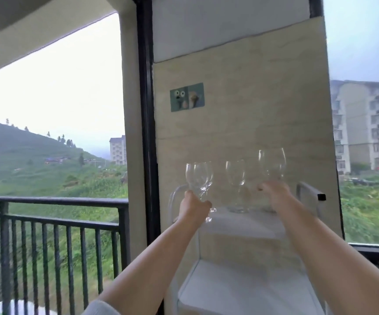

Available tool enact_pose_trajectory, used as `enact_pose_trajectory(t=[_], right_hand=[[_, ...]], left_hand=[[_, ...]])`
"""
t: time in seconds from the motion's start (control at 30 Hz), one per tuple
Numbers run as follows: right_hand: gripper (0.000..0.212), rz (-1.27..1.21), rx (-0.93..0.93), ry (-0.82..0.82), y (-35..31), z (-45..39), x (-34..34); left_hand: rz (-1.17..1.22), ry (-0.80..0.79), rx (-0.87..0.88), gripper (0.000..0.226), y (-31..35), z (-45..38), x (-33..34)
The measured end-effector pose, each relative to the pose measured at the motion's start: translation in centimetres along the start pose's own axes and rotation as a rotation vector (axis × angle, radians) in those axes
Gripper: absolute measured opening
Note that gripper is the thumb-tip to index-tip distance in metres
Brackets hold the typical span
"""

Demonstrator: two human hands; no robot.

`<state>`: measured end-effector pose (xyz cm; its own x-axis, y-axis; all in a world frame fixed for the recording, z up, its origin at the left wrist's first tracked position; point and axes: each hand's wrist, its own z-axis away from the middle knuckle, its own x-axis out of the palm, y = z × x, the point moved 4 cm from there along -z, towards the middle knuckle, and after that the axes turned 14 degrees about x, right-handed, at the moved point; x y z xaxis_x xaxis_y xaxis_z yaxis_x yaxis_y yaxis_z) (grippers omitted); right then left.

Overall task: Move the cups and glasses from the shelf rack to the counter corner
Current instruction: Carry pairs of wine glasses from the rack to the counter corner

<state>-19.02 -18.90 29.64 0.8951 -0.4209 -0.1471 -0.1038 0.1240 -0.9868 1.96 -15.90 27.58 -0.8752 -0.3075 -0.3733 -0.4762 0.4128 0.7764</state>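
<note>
My left hand [194, 206] is up in front of me, and its fingers are curled round the thin stems of two wine glasses [199, 178]. The two glasses sit close together, one partly in front of the other, and they are lifted up off the shelf rack [240, 226]. Their round feet hang in the air just beside my hand. My right hand [275, 194] is reaching to the tall glass [272, 165] on the right side of the top shelf. My fingers are wrapped round the bottom of its bowl, I think, but the glass is see-through and my hand hides the stem, so I cannot tell if it is lifted or standing. One more glass [235, 176] stands upright on the top shelf between my two hands, and nothing is touching it. The rack is white, with a lower shelf under the top one. It stands against a pale stone wall [263, 98] that has a little sticker [187, 96] with cartoon faces on it. To the left is a dark railing [54, 201], with a green hill behind it.
</note>
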Motion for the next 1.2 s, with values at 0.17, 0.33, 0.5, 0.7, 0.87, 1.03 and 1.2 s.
enact_pose_trajectory(t=[0.17,0.33,0.5,0.7,0.87,1.03,1.2], right_hand=[[0.014,-0.134,0.005,-0.047,-0.8,-0.1,0.2],[0.035,-0.171,0.04,-0.069,0.1,1.8,0.0],[0.042,-0.267,-0.024,-0.173,1.2,6.6,-0.8],[0.048,-0.283,-0.12,-0.252,3.3,13.8,-5.0],[0.046,-0.307,-0.11,-0.159,7.3,18.9,-12.3],[0.042,-0.323,-0.066,0.014,11.2,25.2,-22.0],[0.06,-0.327,-0.095,0.228,15.0,34.8,-33.8]], left_hand=[[0.427,0.079,-0.045,0.02,-0.6,-1.0,0.0],[0.486,-0.017,0.007,0.025,0.0,-0.6,0.0],[0.636,-0.139,0.07,0.029,1.5,1.5,0.4],[0.783,-0.398,0.229,0.033,4.4,6.1,3.0],[0.864,-0.628,0.276,0.038,8.4,11.7,7.8],[0.978,-0.893,0.308,0.042,14.8,20.4,14.3],[1.13,-1.135,0.322,0.044,22.5,31.7,19.3]])
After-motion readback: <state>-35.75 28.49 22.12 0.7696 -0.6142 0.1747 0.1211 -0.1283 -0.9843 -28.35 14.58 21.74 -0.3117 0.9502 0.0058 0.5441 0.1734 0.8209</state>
